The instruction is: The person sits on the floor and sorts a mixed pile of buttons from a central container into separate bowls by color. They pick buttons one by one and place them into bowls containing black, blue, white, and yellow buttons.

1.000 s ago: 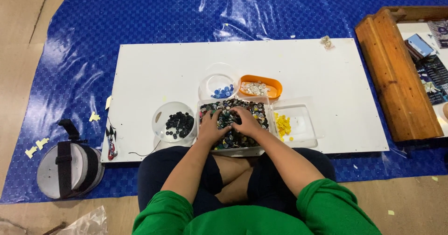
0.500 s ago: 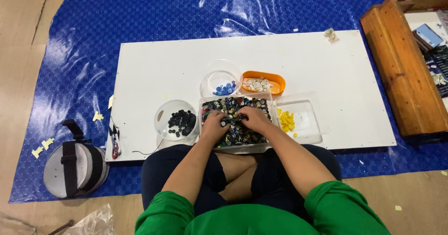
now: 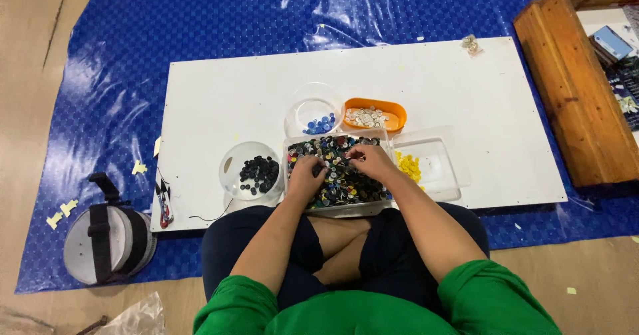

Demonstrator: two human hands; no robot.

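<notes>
Both hands (image 3: pixel 343 168) digging in mixed-button tray (image 3: pixel 336 205), grip unclear; sorted bowls at 9–1 o'clock barely filled, most unsorted.

small blue box (image 3: pixel 610 41) in wooden crate (image 3: pixel 572 89), far right

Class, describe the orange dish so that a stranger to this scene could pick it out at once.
Find the white board on the blue mat. Just beyond the tray of mixed buttons that both hands dig into sits the orange dish. It alone is orange and oval, holding pale buttons; its neighbours are clear plastic.
</notes>
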